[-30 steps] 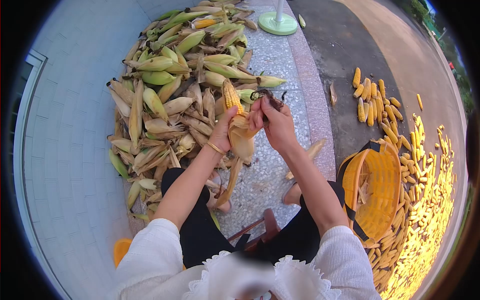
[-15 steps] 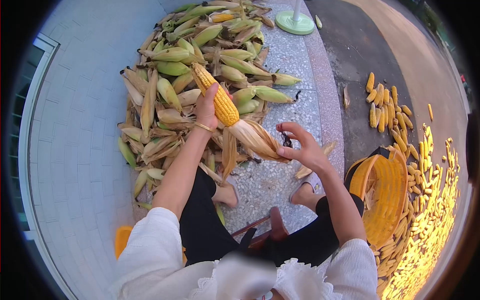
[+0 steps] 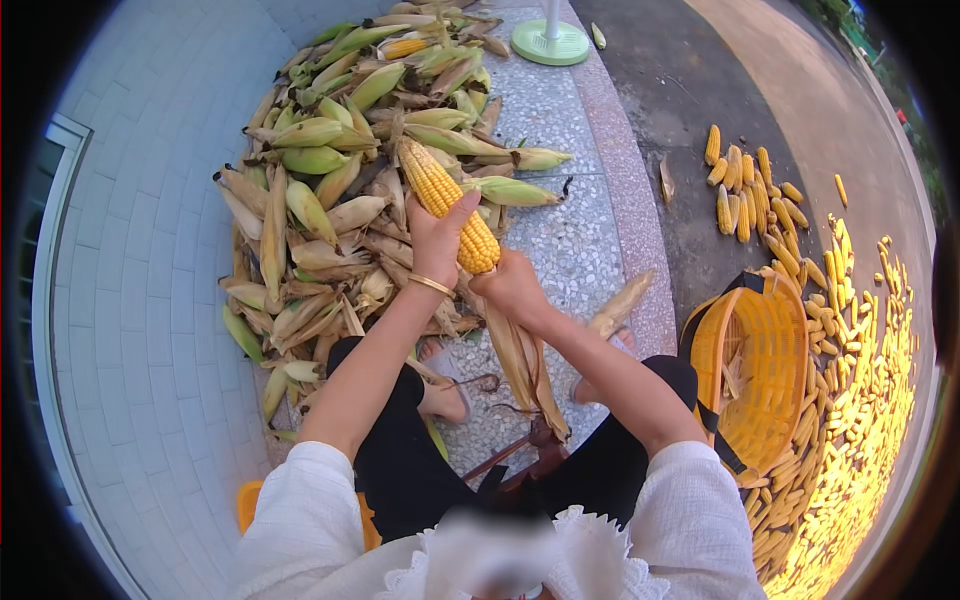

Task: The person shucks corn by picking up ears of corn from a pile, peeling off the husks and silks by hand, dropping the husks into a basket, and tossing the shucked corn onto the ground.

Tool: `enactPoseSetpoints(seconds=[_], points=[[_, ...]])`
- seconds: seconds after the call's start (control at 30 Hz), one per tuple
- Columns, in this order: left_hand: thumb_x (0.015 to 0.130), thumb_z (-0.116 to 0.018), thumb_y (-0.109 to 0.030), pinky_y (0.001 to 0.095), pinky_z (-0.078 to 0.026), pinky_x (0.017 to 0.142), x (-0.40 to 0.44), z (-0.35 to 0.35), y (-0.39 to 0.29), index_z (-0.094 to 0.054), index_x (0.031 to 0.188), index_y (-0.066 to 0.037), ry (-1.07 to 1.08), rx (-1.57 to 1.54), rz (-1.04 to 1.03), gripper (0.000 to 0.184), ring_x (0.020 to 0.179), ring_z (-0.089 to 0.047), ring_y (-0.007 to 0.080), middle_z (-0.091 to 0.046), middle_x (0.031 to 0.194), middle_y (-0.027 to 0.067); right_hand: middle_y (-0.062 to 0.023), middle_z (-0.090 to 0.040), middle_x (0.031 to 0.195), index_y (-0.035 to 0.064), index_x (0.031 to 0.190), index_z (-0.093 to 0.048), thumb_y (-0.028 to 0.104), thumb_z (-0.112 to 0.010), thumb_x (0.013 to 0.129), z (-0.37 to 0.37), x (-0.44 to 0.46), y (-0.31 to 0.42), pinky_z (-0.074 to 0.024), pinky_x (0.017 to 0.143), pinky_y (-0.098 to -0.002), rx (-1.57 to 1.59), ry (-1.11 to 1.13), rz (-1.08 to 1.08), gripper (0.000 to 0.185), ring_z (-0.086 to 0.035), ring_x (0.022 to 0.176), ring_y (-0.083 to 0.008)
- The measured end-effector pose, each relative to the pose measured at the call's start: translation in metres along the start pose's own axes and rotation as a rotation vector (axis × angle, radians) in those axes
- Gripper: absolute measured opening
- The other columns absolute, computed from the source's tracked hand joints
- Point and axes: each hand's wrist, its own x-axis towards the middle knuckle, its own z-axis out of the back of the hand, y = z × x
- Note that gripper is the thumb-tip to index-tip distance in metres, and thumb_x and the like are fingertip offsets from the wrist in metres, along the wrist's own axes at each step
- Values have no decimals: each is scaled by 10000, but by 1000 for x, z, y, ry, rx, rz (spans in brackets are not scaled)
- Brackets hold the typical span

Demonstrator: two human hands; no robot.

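Note:
My left hand (image 3: 438, 238) is wrapped round a bare yellow corn cob (image 3: 440, 190), which tilts with its tip up and to the left. At the cob's lower end my right hand (image 3: 512, 285) is closed on the base of the peeled-back corn husk (image 3: 522, 365). Dry husk leaves hang below that hand toward my knees. Just where the husk joins the cob is hidden by my fingers. Behind the cob lies a big pile of unhusked corn ears (image 3: 330, 180), some green and some dry brown.
An orange plastic basket (image 3: 775, 375) with some husk scraps in it stands to my right. Beyond it, many husked cobs (image 3: 850, 400) are spread on the ground. A light green round stand base (image 3: 550, 42) is at the back; a tiled wall (image 3: 150, 270) runs along the left.
My right hand has moved left from the husk's loose end to its base and closed there. The husk now hangs down instead of stretching right. The view has shifted slightly.

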Motion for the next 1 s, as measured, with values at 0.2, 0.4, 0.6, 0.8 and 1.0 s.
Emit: enactPoseSetpoints(seconds=[0.2,0.4,0.6,0.8,1.0], points=[[747,-701,-76,306,-529,494,10,28,4,-451,1036,-38,307,-45,454,384,589,-595,172,-542,801,58,-210,-635,736,-17,817,-580,90,-593,669,-5,-28,-1,-494,639,-437,-530,197,190,183,-636,733,-365],[795,-695,-173,281,-525,508,8,42,11,-477,1044,-48,441,-14,549,354,581,-580,150,-542,783,41,-115,-581,691,39,782,-481,50,-585,685,56,-50,10,-471,547,-418,-877,214,567,143,-605,618,-313],[918,-533,-364,267,-506,543,7,46,10,-485,1091,-43,482,70,454,368,642,-574,122,-550,821,48,-127,-588,767,64,877,-514,130,-653,725,277,-140,-39,-450,629,-413,-1238,-451,63,216,-584,743,-335],[965,-424,-402,305,-437,815,-19,24,19,-486,1191,42,695,523,-52,503,921,-559,194,-601,982,125,-191,-457,1264,41,1315,-381,215,-781,626,333,-188,-72,-383,938,-480,-1359,-137,-559,815,-463,1159,-347],[974,-420,-313,307,-470,715,-56,-1,19,-556,1122,35,955,585,5,402,788,-607,197,-634,873,132,-166,-464,1275,23,1278,-388,221,-744,691,166,-74,9,-412,895,-415,-882,196,374,714,-478,1155,-306]])
